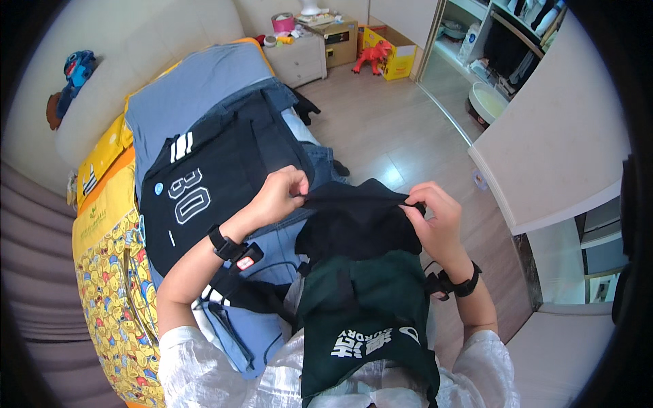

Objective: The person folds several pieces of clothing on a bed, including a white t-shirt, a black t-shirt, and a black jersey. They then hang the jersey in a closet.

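A black piece of fabric (357, 219) is stretched between my hands, its upper edge pinched at both ends. My left hand (285, 193) grips the left corner with thumb and fingers. The right corner is pinched in my right hand (433, 214). Below, and seemingly part of the same item, dark green cloth (367, 290) with white printed characters hangs over my front. Beside my left hand, a black garment (229, 153) with a white outlined number and white stripes lies spread over denim on the bed. Each wrist wears a black strap with a small device.
Folded blue clothes (250, 326) lie at the bed's near edge, beside a yellow patterned cover (112, 285). A nightstand (298, 61), a safe-like box (339, 41) and a red toy dinosaur (375, 56) stand at the back. An open wardrobe (490, 41) is at upper right.
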### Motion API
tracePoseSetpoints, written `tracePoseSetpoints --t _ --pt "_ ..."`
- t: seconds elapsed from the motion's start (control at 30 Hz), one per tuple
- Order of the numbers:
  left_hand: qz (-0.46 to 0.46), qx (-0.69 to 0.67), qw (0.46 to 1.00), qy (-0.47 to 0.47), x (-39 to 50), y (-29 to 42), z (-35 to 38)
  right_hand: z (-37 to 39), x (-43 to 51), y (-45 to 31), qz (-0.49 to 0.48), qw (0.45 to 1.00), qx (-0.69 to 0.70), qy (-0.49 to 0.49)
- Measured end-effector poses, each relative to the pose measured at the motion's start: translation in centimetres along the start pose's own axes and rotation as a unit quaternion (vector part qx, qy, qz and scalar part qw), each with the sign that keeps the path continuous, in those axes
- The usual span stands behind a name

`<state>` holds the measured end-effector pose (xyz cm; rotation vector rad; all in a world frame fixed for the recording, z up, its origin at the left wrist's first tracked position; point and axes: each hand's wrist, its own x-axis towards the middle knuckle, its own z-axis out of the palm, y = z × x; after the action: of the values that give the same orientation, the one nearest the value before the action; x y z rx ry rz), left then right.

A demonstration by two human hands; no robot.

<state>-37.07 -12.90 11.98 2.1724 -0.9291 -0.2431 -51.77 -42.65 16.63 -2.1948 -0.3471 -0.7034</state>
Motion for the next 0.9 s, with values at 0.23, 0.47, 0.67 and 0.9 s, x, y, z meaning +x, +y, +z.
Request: tracePoseSetpoints --t 0.23,0.47,0.67,0.9 --pt "-0.001 -0.082 0.985 -0.153 -8.0 -3.9 8.7 2.6 -7.2 3.5 0.054 0.962 0.065 -0.261" --pt "-0.057 -0.101 0.970 -0.214 -8.2 -3.2 9.8 2.6 -7.4 3.1 0.139 0.941 0.087 -0.296" --pt "-0.105 -0.273 0.939 -0.179 -5.4 -0.3 11.9 3.7 -7.2 2.5 0.130 0.944 0.098 -0.285" --pt "-0.156 -0.533 0.800 -0.229 -4.9 -0.7 13.2 3.0 -6.8 2.1 0.104 0.950 0.088 -0.282"
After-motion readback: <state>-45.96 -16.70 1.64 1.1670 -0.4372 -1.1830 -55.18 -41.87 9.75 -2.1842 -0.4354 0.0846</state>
